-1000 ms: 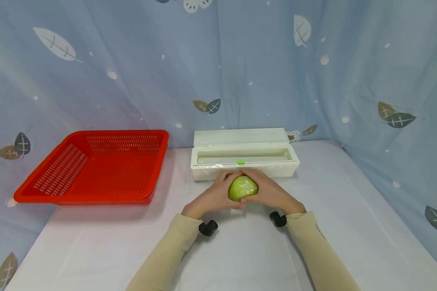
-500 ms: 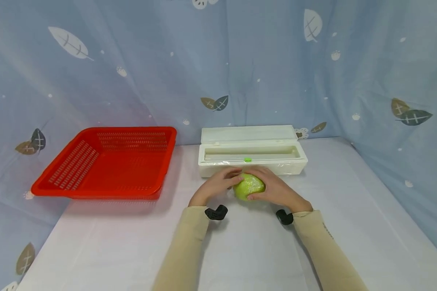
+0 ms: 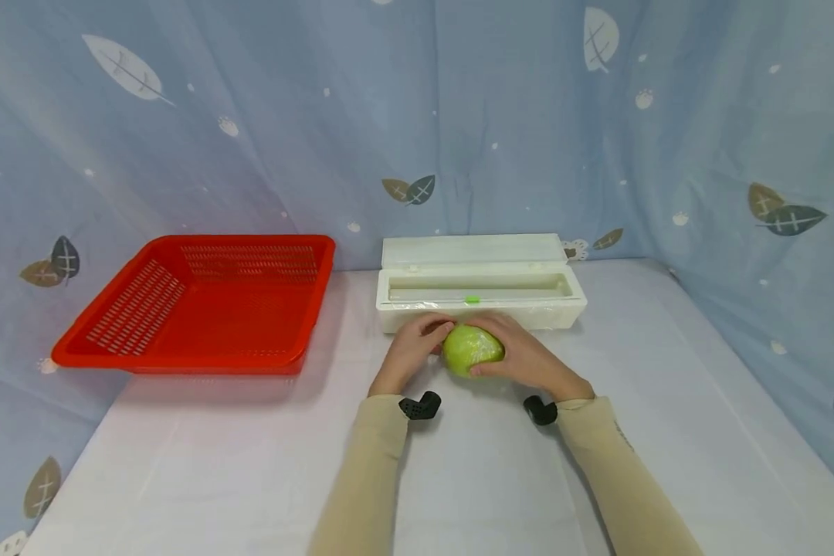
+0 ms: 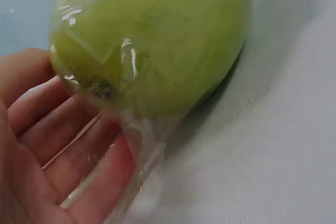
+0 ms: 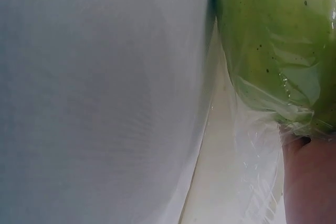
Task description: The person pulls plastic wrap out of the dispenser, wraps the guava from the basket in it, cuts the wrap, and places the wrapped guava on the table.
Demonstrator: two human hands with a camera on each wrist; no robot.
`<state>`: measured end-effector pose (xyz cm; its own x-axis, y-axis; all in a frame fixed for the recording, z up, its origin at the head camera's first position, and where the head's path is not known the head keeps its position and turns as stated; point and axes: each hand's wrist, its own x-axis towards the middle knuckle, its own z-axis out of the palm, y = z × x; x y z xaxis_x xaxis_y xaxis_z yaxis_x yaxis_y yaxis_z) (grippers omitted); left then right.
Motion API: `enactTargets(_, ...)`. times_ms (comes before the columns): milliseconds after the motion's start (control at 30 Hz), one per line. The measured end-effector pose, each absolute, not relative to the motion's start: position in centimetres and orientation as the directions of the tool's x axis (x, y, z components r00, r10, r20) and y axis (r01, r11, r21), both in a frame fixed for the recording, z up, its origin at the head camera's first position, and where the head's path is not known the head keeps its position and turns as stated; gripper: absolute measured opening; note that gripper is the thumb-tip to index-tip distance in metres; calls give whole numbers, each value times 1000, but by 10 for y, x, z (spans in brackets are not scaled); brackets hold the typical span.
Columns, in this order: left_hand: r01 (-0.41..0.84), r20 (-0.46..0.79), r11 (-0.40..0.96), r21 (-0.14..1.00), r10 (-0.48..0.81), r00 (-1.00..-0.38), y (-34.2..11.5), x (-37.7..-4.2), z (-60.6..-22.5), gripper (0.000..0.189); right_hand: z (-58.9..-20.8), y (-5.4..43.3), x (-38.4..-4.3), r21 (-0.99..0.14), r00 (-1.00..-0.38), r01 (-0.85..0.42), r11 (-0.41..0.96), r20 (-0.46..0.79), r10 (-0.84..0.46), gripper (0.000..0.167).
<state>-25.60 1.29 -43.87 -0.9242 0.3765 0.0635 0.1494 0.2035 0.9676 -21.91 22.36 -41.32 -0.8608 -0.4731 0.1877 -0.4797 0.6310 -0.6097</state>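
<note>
Our right hand wraps round the green fruit, just on the near side of the white box. The left hand, fingers bent, is at the fruit's side; whether it pinches the loose film, we can't tell. We'd expect firm, fairly weighty going, slick under plastic: cup the broad middle, and don't trust that flimsy tail for lifting!

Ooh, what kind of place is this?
Maybe a little indoor workspace: there's a white-covered table, a leaf-patterned blue curtain behind it, and an open white box near a film-wrapped green fruit.
</note>
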Motion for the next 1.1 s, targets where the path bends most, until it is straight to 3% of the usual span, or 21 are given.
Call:
enactTargets(300, 332, 256, 344, 878, 250, -934, 13, -256, -430, 22, -414, 222, -218, -624, -869, -467, 627, 191, -456, 75)
enactTargets(500, 511, 488, 393, 765, 165, -857, 20, -254, -417, 20, -415, 222, -219, -612, -870, -470, 637, 199, -450, 77)
enactTargets(633, 593, 574, 454, 665, 198, -795, 27, -252, -410, 18, -415, 223, -220, -604, -867, -477, 639, 200, -457, 76)
enactTargets(833, 639, 546, 504, 581, 342, -765, 37, -249, -406, 27, -413, 225, -218, -596, -867, -474, 649, 187, -462, 78)
enactTargets(1100, 596, 445, 567, 569, 398, -802, 50, -244, -410, 42, -413, 226, -216, -595, -874, -461, 659, 174, -454, 83)
